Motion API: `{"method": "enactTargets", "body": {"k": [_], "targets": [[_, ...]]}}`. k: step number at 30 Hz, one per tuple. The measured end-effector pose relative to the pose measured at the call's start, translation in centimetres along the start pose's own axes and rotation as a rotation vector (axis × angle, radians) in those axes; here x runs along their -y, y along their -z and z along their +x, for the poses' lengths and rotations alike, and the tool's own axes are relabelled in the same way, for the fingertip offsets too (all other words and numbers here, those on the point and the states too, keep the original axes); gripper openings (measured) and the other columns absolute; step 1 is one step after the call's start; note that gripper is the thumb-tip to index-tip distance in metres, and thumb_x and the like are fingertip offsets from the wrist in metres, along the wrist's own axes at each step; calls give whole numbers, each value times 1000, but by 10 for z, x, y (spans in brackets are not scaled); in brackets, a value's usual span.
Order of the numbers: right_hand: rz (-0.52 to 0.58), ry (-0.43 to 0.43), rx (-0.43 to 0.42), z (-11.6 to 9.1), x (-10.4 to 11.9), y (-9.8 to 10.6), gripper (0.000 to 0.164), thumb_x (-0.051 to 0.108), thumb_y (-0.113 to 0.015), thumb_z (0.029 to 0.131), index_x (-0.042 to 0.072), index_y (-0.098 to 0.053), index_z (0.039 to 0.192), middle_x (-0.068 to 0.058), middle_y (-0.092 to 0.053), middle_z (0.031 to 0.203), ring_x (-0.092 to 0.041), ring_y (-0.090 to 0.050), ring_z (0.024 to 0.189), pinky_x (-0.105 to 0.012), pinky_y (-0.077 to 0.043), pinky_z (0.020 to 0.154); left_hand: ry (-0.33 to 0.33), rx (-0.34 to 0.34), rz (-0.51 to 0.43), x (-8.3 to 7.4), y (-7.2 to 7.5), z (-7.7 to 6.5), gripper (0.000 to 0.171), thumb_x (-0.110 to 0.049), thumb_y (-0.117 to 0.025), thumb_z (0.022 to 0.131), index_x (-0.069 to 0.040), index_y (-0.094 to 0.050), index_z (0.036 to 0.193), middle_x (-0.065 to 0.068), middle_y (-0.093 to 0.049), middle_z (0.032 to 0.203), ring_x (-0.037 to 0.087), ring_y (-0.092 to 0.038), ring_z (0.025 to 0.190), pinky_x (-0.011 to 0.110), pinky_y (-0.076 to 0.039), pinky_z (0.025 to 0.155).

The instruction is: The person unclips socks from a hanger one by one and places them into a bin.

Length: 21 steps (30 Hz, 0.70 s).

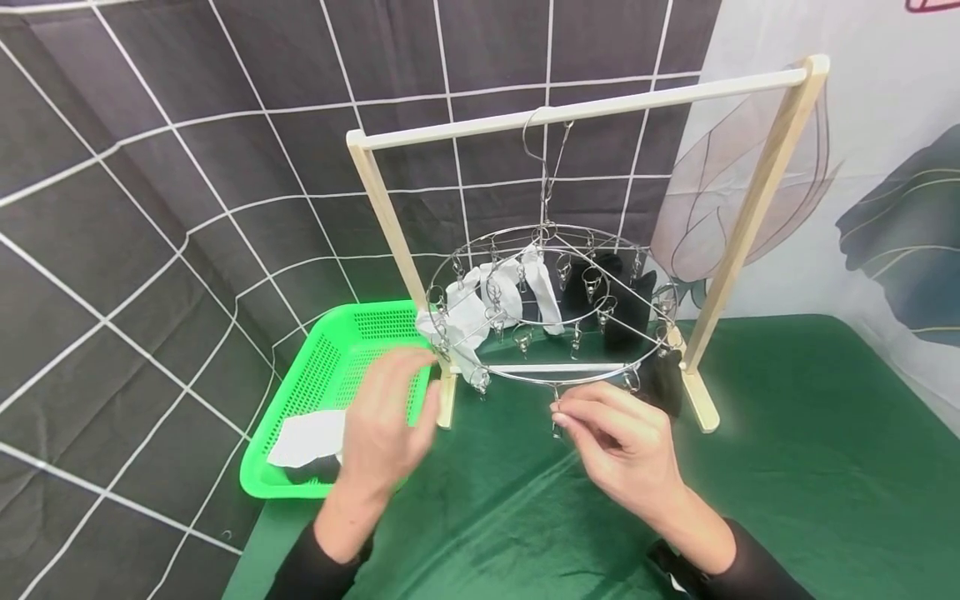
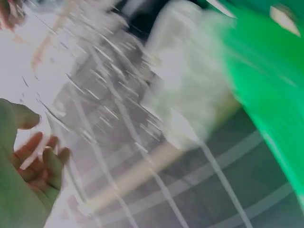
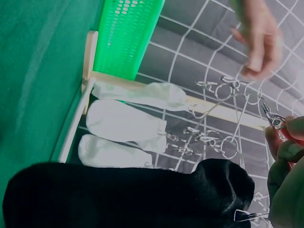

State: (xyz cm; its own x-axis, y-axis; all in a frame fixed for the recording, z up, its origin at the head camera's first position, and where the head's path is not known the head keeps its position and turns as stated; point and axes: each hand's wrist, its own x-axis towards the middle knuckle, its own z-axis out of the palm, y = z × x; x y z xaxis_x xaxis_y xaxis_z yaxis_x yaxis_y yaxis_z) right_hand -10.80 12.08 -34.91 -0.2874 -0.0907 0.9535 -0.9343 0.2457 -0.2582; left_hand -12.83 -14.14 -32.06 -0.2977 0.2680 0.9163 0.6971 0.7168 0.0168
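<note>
On the bench point(image 1: 795, 467) stands a wooden rack point(image 1: 600, 106), its round hanger point(image 1: 549, 225) bearing socks point(image 1: 465, 321); the left hand point(image 1: 390, 417) is loosely spread, the right hand point(image 1: 618, 425) pinches an empty clip point(image 1: 557, 431), apparently readying it; next, another sock seems needed.

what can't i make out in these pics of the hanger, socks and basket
Head view: the left hand hides part of the green basket and one end of the white item, which partly covers a dark item.
Left wrist view: blur smears the metal clips, too much to count.
Right wrist view: the bottom edge cuts off the black sock; the right edge cuts off the right hand.
</note>
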Motion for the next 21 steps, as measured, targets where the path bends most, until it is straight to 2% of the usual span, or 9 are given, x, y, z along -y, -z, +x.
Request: {"method": "enactTargets", "body": {"k": [2,3,5,9,13,17,21], "targets": [[-9,12,5,0,0,0,26,-12,-78,63,3,-76,85,-12,-69,77,-10,-54,56,-12,-37,42,-148,-21,-88,-22,-7,15,21,-8,-62,84,7,-67,97,18,-69,97,31,-64,93,43,-57,81],[-11,18,6,1,1,0,26,-12,-78,63,2,-76,85,-12,-69,77,-11,-54,57,-13,-38,42,-202,-25,-119,-31,-9,21,21,-9,-61,86,8,-67,97,18,-69,96,30,-64,93,42,-57,80],[-18,29,5,3,2,0,25,-12,-77,63,1,-76,84,-13,-69,77,-12,-56,58,-14,-40,43,-259,-13,-156,-44,-14,32,22,-11,-60,89,8,-67,100,17,-69,98,28,-65,94,38,-58,80],[-60,57,2,8,6,0,18,-10,-76,67,-1,-74,82,-14,-69,76,-17,-60,61,-20,-46,47,-291,66,-155,-58,-25,42,28,-14,-61,90,5,-66,110,14,-69,105,24,-64,100,35,-57,85],[-99,89,1,10,8,-2,7,-5,-75,73,-3,-73,79,-14,-68,76,-21,-63,65,-27,-52,54,-298,135,-147,-63,-38,41,26,-8,-64,87,1,-69,110,10,-70,101,22,-64,98,32,-56,86],[-119,102,13,10,8,-2,5,-1,-75,76,-3,-72,78,-13,-68,76,-22,-64,67,-30,-54,58,-299,165,-121,-65,-49,36,21,-3,-58,89,-5,-71,105,4,-71,94,17,-65,90,28,-58,78],[-147,112,37,10,8,-1,7,1,-76,75,-1,-72,79,-12,-68,76,-20,-64,67,-31,-54,56,-291,174,-114,-64,-53,32,22,-3,-55,90,-7,-72,104,2,-71,94,15,-65,89,28,-58,76]]}}
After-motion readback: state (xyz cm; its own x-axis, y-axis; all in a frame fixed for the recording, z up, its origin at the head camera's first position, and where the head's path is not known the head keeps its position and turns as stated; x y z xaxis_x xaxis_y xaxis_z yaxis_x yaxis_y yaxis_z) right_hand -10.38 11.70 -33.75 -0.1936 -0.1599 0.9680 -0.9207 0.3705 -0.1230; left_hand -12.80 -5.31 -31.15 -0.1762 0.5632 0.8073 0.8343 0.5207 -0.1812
